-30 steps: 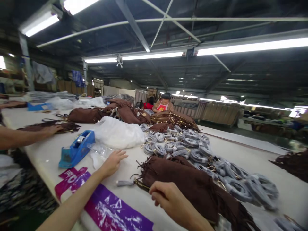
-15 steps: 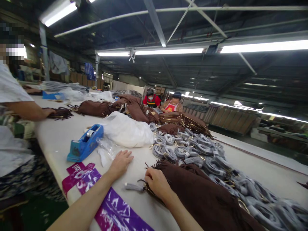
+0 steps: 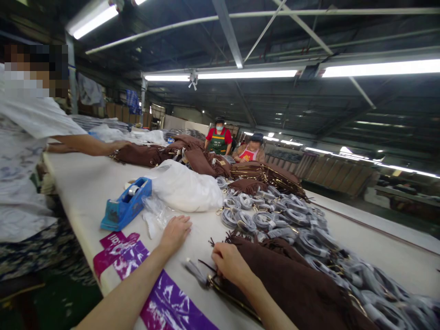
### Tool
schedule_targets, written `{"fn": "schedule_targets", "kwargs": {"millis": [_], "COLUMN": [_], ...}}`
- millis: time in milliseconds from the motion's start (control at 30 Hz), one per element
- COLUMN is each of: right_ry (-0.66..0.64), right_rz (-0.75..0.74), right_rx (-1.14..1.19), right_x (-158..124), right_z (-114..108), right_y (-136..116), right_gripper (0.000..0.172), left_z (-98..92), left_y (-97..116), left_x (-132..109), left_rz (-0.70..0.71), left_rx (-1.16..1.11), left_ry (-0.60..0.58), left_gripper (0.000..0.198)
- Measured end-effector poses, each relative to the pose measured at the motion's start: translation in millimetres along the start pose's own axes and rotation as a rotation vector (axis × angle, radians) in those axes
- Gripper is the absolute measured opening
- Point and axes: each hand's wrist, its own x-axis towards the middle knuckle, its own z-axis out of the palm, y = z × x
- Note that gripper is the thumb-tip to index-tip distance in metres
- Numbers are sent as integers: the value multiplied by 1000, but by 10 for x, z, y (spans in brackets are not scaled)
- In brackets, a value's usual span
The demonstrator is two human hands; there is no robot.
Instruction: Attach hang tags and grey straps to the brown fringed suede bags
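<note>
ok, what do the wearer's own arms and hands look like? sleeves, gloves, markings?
Left hand and right hand are both ungloved. No sleeve shows on the left forearm or the right forearm as far as the frame reaches. I can't make out any watch, bracelet, cable or marking on either; small details such as nails are too fine to tell.

A brown fringed bag (image 3: 288, 275) lies seemingly flat.
</note>
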Motion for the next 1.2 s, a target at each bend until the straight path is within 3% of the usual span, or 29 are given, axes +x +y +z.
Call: {"fn": "schedule_targets", "kwargs": {"millis": [133,367,500,633,700,833,967,1067,1133,1200], "right_ry": [55,-11,-118,-275,-336,-402,-250,-119,-65,-9], "right_rz": [-19,85,131,187,199,155,190,238,232,217], "right_rx": [-25,-61,102,400,524,886,1010,976,944,903], "right_x": [65,228,354,344,218,-266,-847,-1200,-1389,-1556], "right_z": [97,306,222,-3,-148,-401,-501,-488,-453,-383], "right_y": [-143,-387,-376,-243,-123,181,402,474,507,546], "right_gripper": [20,12,7,9,8,29,38,33,27,21], "left_z": [-5,-54,-24,16,26,36,-28,-176,-284,-342], "left_y": [5,41,30,0,-3,7,-7,57,233,549], "left_x": [7,-53,-55,-36,-30,-28,-36,-41,-78,-182], "left_rz": [-6,31,23,22,25,32,56,112,136,100], "left_rx": [-6,-15,-10,6,14,21,41,27,-158,-524], "left_ry": [3,6,-2,-6,1,19,74,278,345,168], "left_gripper": [25,28,32,32,33,34,44,52,42,32]}}
